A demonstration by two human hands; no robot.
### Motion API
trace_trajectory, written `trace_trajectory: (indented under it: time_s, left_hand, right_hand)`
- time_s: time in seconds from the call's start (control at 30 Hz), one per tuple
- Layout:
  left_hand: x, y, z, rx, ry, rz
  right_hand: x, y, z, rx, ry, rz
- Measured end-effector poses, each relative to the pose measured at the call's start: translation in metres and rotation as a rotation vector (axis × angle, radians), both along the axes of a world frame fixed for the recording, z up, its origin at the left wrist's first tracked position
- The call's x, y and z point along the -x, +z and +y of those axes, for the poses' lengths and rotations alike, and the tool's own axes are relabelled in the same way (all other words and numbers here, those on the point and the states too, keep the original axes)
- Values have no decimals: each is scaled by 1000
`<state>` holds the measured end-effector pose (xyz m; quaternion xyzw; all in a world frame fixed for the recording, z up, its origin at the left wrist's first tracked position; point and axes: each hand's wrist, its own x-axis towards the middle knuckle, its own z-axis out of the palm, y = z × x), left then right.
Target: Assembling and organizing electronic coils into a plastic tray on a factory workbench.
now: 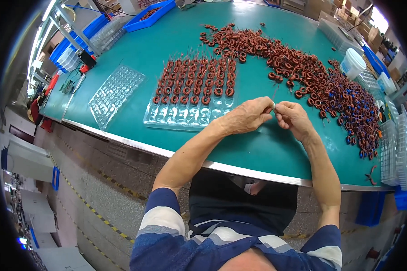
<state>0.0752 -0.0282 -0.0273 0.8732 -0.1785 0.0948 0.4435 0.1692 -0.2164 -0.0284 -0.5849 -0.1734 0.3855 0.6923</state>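
Note:
My left hand [249,116] and my right hand [295,120] meet over the table just right of a clear plastic tray [156,118]. Both are closed, their fingertips pinched together on a small piece mostly hidden by the fingers. A thin wire lead [275,93] stands up from between them. Reddish-brown wire-wound ring coils [195,89] sit in rows in the tray, leads pointing up; the pockets along its near edge hold none. Beyond my hands and to the right spreads a big loose heap of like coils [298,67], some with blue parts.
An unfilled clear tray [117,95] lies to the left on the green table [257,156]. Red-handled pliers [371,175] are near the right front edge. A white tub [352,63] and stacked clear trays [395,149] line the right side. At the back stands a blue bin [149,17].

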Motion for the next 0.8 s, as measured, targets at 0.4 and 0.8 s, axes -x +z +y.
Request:
trace_trajectory:
  time_s: [0.4, 0.8]
  left_hand:
    - [-12, -10, -7, 441, 97, 89]
    - [-7, -7, -26, 1105, -82, 222]
  right_hand:
    - [24, 5, 21, 93, -452, -767]
    - [17, 11, 9, -81, -355, -458]
